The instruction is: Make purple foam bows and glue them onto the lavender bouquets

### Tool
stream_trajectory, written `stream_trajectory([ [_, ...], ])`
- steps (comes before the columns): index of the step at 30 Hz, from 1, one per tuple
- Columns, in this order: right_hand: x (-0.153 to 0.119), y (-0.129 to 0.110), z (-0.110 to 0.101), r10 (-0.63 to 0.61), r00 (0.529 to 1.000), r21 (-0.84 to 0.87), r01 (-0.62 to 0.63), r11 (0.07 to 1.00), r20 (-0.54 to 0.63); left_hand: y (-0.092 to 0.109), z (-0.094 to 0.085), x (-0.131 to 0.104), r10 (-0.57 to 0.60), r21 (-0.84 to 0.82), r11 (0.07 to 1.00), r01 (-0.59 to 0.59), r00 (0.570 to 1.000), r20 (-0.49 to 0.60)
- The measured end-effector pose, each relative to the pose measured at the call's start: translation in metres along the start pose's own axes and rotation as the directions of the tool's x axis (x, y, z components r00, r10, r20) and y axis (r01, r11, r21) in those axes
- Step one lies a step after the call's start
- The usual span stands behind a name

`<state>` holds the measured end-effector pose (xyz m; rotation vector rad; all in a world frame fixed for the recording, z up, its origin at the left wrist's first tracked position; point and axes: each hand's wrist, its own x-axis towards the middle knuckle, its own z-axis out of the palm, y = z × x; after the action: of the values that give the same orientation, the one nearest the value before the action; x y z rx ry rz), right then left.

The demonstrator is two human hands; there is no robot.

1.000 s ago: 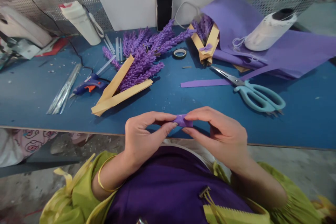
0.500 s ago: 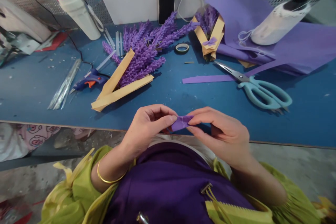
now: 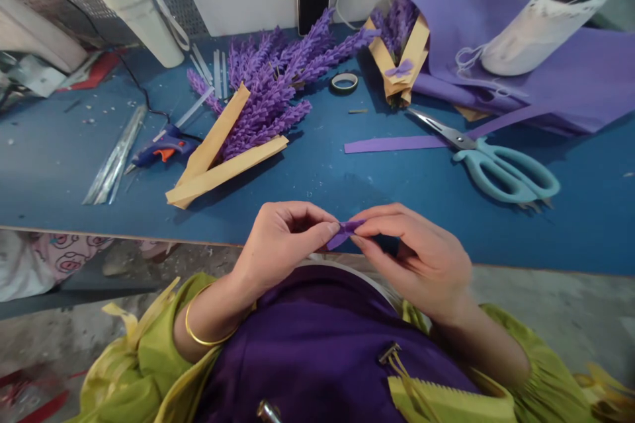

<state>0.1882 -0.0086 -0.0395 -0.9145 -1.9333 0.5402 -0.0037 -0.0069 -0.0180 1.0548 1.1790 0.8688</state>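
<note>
Between my two hands, just over the table's front edge, is a small purple paper piece (image 3: 339, 238), pinched in at its middle. My left hand (image 3: 292, 238) grips its left side between thumb and fingers. At the other side, the thumb and fingertips of my right hand (image 3: 417, 251) are closed on it. Fingertips hide part of the paper. Beyond my hands lies a purple paper strip (image 3: 391, 145), its right part passing under scissors (image 3: 506, 168) with light blue handles. A small purple bow (image 3: 399, 69) sits on a folded tan paper wrap (image 3: 415, 46) around purple flowers.
Purple lavender-like stems (image 3: 268, 106) lie behind a V-shaped tan paper band (image 3: 223, 175). Left of them are a blue glue gun (image 3: 166, 144) and clear sticks (image 3: 116, 158). A tape roll (image 3: 344, 83), a white thread spool (image 3: 536, 33) and a large purple sheet (image 3: 456, 6) are further back.
The purple paper between my fingers has gone from a flatter rectangle to a narrower shape gathered at its middle. The table items have shifted slightly in view.
</note>
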Motion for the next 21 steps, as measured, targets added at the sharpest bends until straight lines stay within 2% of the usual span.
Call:
stream_trajectory([
  [5, -0.0012, -0.0009, 0.0015, 0.012, 1.0, -0.036, -0.012, 0.999, 0.005, 0.0005, -0.0006, -0.0013, -0.056, -0.051, 0.997, 0.059, 0.997, 0.05],
  [11, 0.0003, -0.0022, -0.0005, -0.048, 0.999, -0.062, 0.049, 0.997, 0.015, 0.0032, -0.0002, -0.0019, -0.102, -0.079, 0.991, 0.107, 0.993, 0.067],
  [16, 0.0013, -0.0026, -0.0009, -0.056, 0.998, -0.037, 0.057, 0.998, 0.03, 0.0057, 0.0026, -0.0021, -0.072, -0.021, 0.997, 0.074, 0.995, 0.072],
  [21, 0.0009, -0.0028, -0.0003, -0.03, 0.999, -0.019, 0.03, 0.999, 0.016, 0.0068, 0.0029, -0.0063, 0.016, 0.059, 0.998, -0.02, 0.998, 0.057],
])
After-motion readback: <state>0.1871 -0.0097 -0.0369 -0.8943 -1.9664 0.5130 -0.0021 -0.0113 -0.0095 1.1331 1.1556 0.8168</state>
